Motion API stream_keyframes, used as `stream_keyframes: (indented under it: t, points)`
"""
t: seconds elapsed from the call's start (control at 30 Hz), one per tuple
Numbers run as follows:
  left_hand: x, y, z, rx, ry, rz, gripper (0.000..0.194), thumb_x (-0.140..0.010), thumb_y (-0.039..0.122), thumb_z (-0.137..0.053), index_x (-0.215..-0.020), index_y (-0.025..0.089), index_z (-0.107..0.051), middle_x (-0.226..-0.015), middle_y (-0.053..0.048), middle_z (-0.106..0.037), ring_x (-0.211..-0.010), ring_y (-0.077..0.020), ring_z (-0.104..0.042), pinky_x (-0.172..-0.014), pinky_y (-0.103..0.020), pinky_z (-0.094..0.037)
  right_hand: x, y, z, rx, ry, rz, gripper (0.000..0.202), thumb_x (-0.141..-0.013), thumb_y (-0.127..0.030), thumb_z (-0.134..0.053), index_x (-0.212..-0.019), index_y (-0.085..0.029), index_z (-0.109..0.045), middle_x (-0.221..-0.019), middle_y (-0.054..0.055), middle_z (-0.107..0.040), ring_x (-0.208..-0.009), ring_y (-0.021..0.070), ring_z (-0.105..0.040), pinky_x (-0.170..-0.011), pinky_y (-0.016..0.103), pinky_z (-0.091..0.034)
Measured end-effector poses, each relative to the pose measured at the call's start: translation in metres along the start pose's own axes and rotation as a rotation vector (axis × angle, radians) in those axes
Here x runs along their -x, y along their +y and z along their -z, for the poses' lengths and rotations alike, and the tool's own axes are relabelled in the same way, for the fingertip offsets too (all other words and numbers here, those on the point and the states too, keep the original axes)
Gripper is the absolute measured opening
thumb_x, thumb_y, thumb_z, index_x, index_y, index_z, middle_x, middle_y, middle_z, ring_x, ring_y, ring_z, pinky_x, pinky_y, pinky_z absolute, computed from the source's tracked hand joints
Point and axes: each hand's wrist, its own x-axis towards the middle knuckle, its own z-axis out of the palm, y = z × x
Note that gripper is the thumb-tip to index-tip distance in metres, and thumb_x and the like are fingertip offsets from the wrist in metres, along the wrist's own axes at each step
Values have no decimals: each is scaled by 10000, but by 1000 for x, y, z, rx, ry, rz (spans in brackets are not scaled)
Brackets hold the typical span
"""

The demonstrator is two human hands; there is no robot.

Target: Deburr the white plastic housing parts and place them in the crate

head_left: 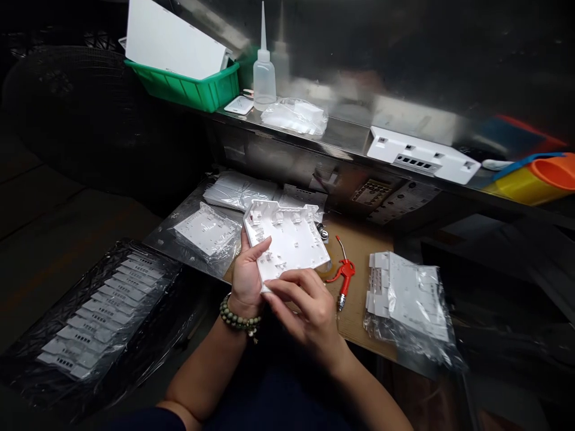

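Observation:
A white plastic housing [294, 242] with clips and ribs along its inner side is held up over the table, its inside facing me. My left hand [248, 269] grips its left edge, thumb over the front. At the lower left corner, the thumb and fingers of my right hand [309, 305] pinch the housing's edge. Whether a smaller piece sits between those fingertips is hidden. To the right of the housing, a red air blow gun [345, 272] lies on brown cardboard [359, 323].
Bagged white housings [408, 296] lie at the right; another bagged housing [209, 230] lies at the left. A crate [27, 335] lined with plastic holds several white parts. The shelf above bears a green bin [188, 90], a squeeze bottle [264, 81] and a white panel [422, 157].

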Motion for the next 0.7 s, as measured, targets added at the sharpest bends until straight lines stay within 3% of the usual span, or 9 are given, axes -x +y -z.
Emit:
stream_keyframes:
  t: [0.13, 0.23, 0.33, 0.43, 0.53, 0.63, 0.7]
  points:
    - [-2, 7, 4, -9, -21, -11, 858, -908, 59, -617, -1621, 407, -290, -1480, -46, -630, -1327, -323, -614, -1177, -576, -429, 0, 14, 12, 24, -13, -25, 134, -947, -207, -706, -1073, -220, -753, -942, 51, -707, -867, 195, -650, -760, 356, -535]
    - [-7, 22, 19, 30, -40, 45, 800, -932, 67, -551, -1642, 305, -271, -1484, -91, -619, -1354, -343, -582, -1205, -592, -378, 3, 41, 41, 55, 162, -178, 107, -943, -229, -714, -1033, -241, -770, -953, 43, -691, -824, 177, -642, -712, 328, -541]
    - [-13, 38, 42, 111, -115, 192, 741, -968, 166, -486, -1656, 196, -214, -1451, -148, -630, -1371, -364, -554, -1220, -620, -317, 10, 66, 66, 143, 383, -312, 86, -937, -284, -724, -986, -246, -784, -925, 35, -678, -805, 178, -628, -685, 320, -534]
    - [-15, 49, 59, 210, -219, 289, 694, -982, 226, -425, -1647, 185, -230, -1413, -138, -657, -1385, -353, -537, -1230, -626, -264, 17, 77, 71, 185, 370, -325, 115, -945, -320, -713, -985, -242, -786, -926, 41, -677, -823, 184, -637, -711, 327, -541]
    - [-11, 53, 65, 232, -129, 293, 648, -987, 256, -437, -1622, 227, -309, -1297, -94, -738, -1373, -338, -552, -1220, -626, -274, 21, 80, 62, 226, 294, -297, 132, -966, -321, -682, -1010, -246, -782, -946, 45, -678, -839, 182, -644, -744, 337, -543]
    - [-8, 55, 64, 160, 9, 288, 658, -979, 331, -498, -1613, 279, -329, -1220, -53, -778, -1374, -335, -552, -1205, -606, -317, 21, 81, 59, 248, 322, -280, 116, -967, -295, -682, -1004, -239, -777, -931, 39, -668, -818, 173, -635, -734, 335, -538]
    - [-6, 55, 65, 128, 14, 283, 664, -973, 358, -501, -1612, 304, -332, -1221, -37, -778, -1378, -335, -548, -1197, -601, -335, 21, 80, 60, 238, 311, -259, 105, -960, -270, -692, -1017, -240, -776, -931, 37, -665, -796, 165, -628, -719, 329, -540]
